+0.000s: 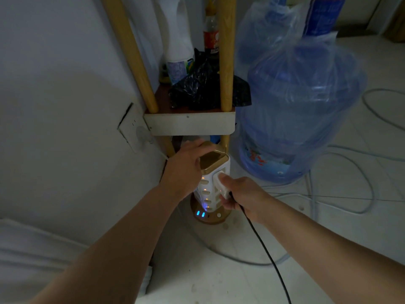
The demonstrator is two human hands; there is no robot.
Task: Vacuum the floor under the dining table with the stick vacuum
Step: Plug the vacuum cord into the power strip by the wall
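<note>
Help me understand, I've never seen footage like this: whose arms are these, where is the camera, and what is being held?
No machine: a person wears one camera on the head, looking down at their own bare arms. The left hand grips the top of a tower power strip standing on the floor. The right hand pinches a white plug with a black cord at the tower's side. Behind stand a wooden shelf and a bagged water jug; loose cables lie nearby.
</note>
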